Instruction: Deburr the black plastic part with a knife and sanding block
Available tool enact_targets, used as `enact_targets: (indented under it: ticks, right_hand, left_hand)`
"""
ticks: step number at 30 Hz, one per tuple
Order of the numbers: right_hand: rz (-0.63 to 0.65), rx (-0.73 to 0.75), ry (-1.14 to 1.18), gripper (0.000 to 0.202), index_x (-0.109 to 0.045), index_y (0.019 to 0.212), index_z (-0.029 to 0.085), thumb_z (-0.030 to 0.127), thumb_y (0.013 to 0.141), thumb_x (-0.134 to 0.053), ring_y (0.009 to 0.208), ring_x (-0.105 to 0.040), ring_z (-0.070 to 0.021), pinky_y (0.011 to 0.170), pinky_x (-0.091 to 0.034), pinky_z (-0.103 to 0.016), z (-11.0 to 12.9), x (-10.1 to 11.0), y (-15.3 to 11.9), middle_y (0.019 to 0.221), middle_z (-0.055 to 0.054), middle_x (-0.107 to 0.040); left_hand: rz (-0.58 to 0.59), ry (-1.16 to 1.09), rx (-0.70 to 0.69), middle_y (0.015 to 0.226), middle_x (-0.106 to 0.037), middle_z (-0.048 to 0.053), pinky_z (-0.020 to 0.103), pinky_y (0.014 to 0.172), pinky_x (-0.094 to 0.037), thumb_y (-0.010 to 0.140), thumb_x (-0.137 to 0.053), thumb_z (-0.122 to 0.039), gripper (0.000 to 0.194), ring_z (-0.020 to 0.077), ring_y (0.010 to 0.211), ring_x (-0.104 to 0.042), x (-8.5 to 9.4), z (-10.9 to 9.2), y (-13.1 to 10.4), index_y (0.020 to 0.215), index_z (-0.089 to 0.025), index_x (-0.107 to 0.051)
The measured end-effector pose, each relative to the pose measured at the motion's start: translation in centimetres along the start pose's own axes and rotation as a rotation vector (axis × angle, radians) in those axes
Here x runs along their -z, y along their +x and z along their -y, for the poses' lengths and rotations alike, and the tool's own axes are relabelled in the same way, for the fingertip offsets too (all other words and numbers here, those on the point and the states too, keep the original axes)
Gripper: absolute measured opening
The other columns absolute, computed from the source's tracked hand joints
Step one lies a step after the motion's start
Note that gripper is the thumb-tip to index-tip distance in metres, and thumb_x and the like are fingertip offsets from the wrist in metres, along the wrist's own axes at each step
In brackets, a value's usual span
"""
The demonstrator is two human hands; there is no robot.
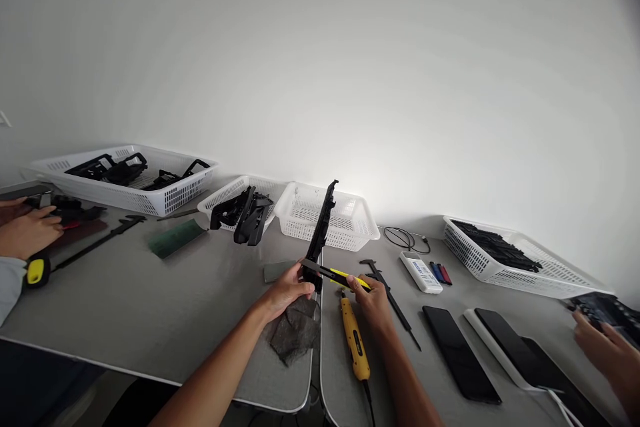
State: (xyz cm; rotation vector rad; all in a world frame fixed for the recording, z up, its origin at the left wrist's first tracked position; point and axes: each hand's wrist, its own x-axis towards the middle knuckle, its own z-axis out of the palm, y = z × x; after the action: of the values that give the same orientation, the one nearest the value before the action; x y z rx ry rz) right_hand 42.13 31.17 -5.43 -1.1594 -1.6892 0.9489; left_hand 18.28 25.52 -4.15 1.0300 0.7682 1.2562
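My left hand (286, 292) is closed on the lower end of a long black plastic part (323, 227), which it holds tilted upward above the table. My right hand (373, 300) grips the yellow and black handle of a flat file (320, 269). The file's dark blade lies across the lower part of the plastic piece, close to my left fingers. Below my left hand is a crumpled dark cloth-like sheet (295, 332). A yellow corded rotary-style tool (354, 340) lies beside my right hand, and a black caliper (393, 300) is just beyond it.
White baskets (327, 240) stand along the wall, several holding black parts. A green sheet (177, 238) lies left. Phones (460, 353) and a white device (421, 272) lie right. Co-workers' hands (30, 233) appear at both sides. A gap (316, 373) separates two tables.
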Motion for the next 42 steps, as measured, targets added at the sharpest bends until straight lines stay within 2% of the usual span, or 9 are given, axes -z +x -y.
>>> enact_targets:
  ticks: [4, 8, 13, 17, 23, 29, 33, 37, 42]
  right_hand:
    - [-0.061, 0.001, -0.004, 0.057, -0.053, 0.063, 0.021, 0.072, 0.085, -0.065, 0.056, -0.034, -0.0135, 0.053, -0.027, -0.028, 0.0, 0.4, 0.0, 0.057, 0.004, -0.039]
    - [-0.042, 0.001, 0.02, 0.058, -0.053, 0.062, 0.021, 0.073, 0.084, -0.065, 0.055, -0.033, -0.0129, 0.052, -0.026, -0.027, 0.0, 0.5, 0.0, 0.056, 0.004, -0.038]
    - [-0.098, -0.01, 0.058, 0.056, -0.053, 0.063, 0.021, 0.07, 0.086, -0.066, 0.054, -0.03, -0.0121, 0.051, -0.025, -0.027, -0.4, 0.5, 0.0, 0.055, 0.005, -0.036]
    - [-0.056, -0.018, 0.129, 0.056, -0.052, 0.063, 0.021, 0.07, 0.087, -0.064, 0.054, -0.029, -0.0118, 0.051, -0.024, -0.027, -0.8, 0.6, 0.1, 0.056, 0.006, -0.034]
    - [-0.024, -0.018, 0.045, 0.061, -0.05, 0.059, 0.022, 0.076, 0.083, -0.064, 0.053, -0.033, -0.0127, 0.052, -0.027, -0.028, -0.3, 0.4, 0.2, 0.054, 0.004, -0.038]
    - [-0.195, -0.004, -0.037, 0.062, -0.052, 0.06, 0.021, 0.078, 0.08, -0.066, 0.055, -0.034, -0.0133, 0.052, -0.027, -0.028, -0.1, 0.7, 0.2, 0.055, 0.004, -0.039]
    - [-0.123, 0.017, 0.045, 0.06, -0.053, 0.062, 0.02, 0.074, 0.085, -0.064, 0.055, -0.034, -0.0128, 0.052, -0.027, -0.027, 0.1, 0.5, 0.0, 0.055, 0.004, -0.039]
    - [-0.042, 0.028, -0.007, 0.062, -0.045, 0.058, 0.022, 0.076, 0.081, -0.066, 0.056, -0.032, -0.0127, 0.051, -0.025, -0.027, 0.5, -0.1, 0.0, 0.057, 0.004, -0.036]
    - [-0.26, 0.012, -0.033, 0.061, -0.044, 0.06, 0.023, 0.076, 0.083, -0.065, 0.056, -0.034, -0.0133, 0.051, -0.026, -0.027, 0.3, 0.4, 0.0, 0.056, 0.004, -0.038]
  left_hand:
    - [-0.023, -0.05, -0.009, 0.112, -0.064, 0.006, 0.026, 0.068, -0.045, 0.072, -0.09, -0.028, 0.054, 0.0106, 0.075, -0.053, 0.0, -0.3, 0.0, 0.121, -0.02, -0.068]
    - [-0.067, -0.174, -0.027, 0.101, -0.064, 0.004, 0.026, 0.071, -0.046, 0.072, -0.091, -0.025, 0.064, 0.0108, 0.075, -0.054, 0.4, 0.0, 0.2, 0.131, -0.021, -0.066]
    - [-0.113, -0.258, -0.083, 0.106, -0.068, 0.006, 0.024, 0.069, -0.048, 0.076, -0.091, -0.024, 0.046, 0.0087, 0.072, -0.057, 1.1, 0.4, 0.7, 0.118, -0.016, -0.071]
    - [-0.194, -0.324, -0.104, 0.091, -0.068, 0.002, 0.023, 0.069, -0.051, 0.074, -0.093, -0.022, 0.044, 0.0093, 0.07, -0.06, 1.5, 0.4, 1.0, 0.112, -0.016, -0.072]
    - [-0.226, -0.328, -0.125, 0.102, -0.071, 0.005, 0.022, 0.068, -0.051, 0.073, -0.094, -0.025, 0.042, 0.0077, 0.069, -0.06, 1.7, 0.5, 1.2, 0.108, -0.016, -0.072]
    - [-0.127, -0.219, -0.038, 0.099, -0.069, 0.004, 0.026, 0.069, -0.051, 0.074, -0.092, -0.024, 0.041, 0.0105, 0.072, -0.062, 1.2, 0.5, 0.8, 0.109, -0.016, -0.071]
    - [-0.072, -0.147, 0.032, 0.102, -0.07, 0.005, 0.027, 0.067, -0.05, 0.075, -0.091, -0.028, 0.044, 0.0113, 0.069, -0.063, 1.0, 0.6, 0.5, 0.111, -0.017, -0.069]
    - [-0.066, -0.102, 0.084, 0.104, -0.072, 0.008, 0.026, 0.059, -0.047, 0.076, -0.089, -0.034, 0.054, 0.0117, 0.067, -0.059, 1.0, 0.6, 0.4, 0.123, -0.016, -0.068]
    - [-0.057, -0.041, 0.116, 0.097, -0.073, 0.008, 0.026, 0.058, -0.045, 0.077, -0.087, -0.041, 0.053, 0.0149, 0.072, -0.061, 1.0, 0.6, 0.3, 0.12, -0.015, -0.072]
